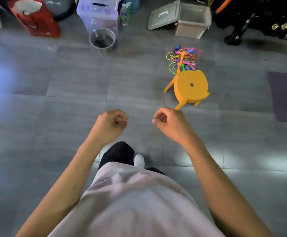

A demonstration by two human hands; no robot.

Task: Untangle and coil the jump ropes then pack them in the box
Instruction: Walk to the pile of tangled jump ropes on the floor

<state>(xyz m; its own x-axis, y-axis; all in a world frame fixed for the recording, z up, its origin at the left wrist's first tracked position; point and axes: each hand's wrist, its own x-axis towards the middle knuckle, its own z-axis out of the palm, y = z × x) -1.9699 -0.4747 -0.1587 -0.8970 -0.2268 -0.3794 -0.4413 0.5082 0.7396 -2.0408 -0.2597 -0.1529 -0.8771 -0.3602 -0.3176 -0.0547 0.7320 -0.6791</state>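
A tangled heap of jump ropes (184, 57) in pink, yellow-green, blue and orange lies on the grey tiled floor, far right of centre. Behind it stands an open grey plastic box (193, 23), its lid (163, 16) leaning against its left side. My left hand (111, 124) and my right hand (169, 123) hang in front of my body with loosely curled fingers, holding nothing. Both hands are well short of the ropes.
An orange plastic stool (189, 88) stands just in front of the ropes. A metal bucket (102, 40), a clear storage crate (99, 12), a red bag (34, 17) and dark equipment (259, 17) line the far side. A purple mat (286, 96) lies at the right.
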